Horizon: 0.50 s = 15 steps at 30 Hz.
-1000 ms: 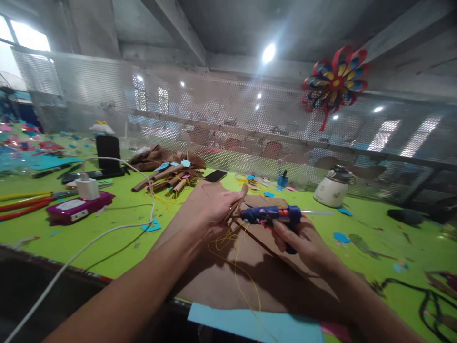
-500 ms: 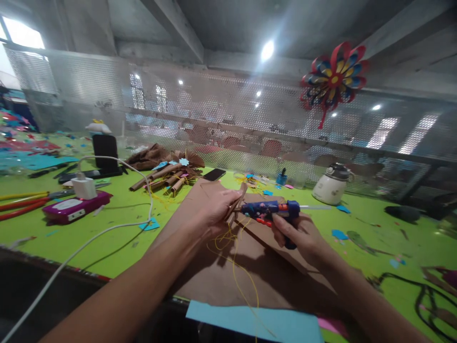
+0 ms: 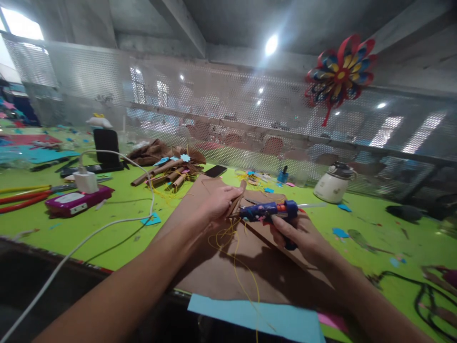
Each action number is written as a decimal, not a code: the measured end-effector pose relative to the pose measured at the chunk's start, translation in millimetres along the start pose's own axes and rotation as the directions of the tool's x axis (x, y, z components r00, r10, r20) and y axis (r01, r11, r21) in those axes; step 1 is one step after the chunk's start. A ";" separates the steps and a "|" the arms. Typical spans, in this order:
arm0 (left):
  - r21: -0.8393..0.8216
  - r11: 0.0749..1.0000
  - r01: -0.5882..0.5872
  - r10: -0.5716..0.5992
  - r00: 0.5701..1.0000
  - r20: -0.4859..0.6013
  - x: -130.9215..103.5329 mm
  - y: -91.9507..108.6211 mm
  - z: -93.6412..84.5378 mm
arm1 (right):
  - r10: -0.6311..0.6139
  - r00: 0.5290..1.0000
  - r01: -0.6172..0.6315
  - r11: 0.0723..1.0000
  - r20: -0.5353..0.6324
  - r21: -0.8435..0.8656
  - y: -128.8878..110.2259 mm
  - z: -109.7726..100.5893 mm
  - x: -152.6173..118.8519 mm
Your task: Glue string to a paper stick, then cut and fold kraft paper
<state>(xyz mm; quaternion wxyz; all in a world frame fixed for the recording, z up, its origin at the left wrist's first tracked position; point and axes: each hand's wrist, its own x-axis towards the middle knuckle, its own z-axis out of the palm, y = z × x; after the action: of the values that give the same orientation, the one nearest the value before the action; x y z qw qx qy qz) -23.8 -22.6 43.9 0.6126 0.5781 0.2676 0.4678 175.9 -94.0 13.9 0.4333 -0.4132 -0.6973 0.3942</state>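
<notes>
Glue gun: dark blue, red trigger is less visible than before
Left hand: fingers pinch brown piece
Right hand: fingers hold glue gun

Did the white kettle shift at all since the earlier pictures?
No, not visibly. The white kettle keeps its place beside the blue paper scrap and to the right of the small blue bottle.
</notes>
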 end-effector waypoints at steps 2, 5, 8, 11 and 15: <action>-0.021 1.000 -0.017 0.017 0.999 -0.029 2.2 -7.6 0.2 | 0.004 0.999 -0.004 1.000 -0.035 -0.009 2.2 -2.3 1.9; -0.055 0.997 -0.046 0.044 0.999 -0.025 3.2 -13.8 1.9 | -0.006 0.995 0.006 1.000 -0.097 -0.004 5.4 -8.5 6.3; -0.091 0.994 -0.058 0.058 0.998 -0.005 2.2 -12.9 4.6 | -0.009 0.992 0.013 0.999 -0.128 0.030 7.2 -13.9 10.2; -0.107 0.992 -0.073 0.074 0.997 0.007 -0.3 -7.4 8.1 | -0.014 0.993 0.023 0.997 -0.117 0.080 8.2 -15.1 10.8; -0.117 0.990 -0.079 0.078 0.997 -0.017 -3.5 -1.1 11.7 | -0.003 0.998 0.007 0.998 -0.070 0.058 8.3 -11.1 7.4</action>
<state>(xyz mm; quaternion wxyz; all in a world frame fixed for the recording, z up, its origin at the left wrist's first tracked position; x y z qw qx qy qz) -14.9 -30.9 44.3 0.6250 0.5482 0.2204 0.5102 186.1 -82.2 11.9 0.4702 -0.4123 -0.6709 0.3986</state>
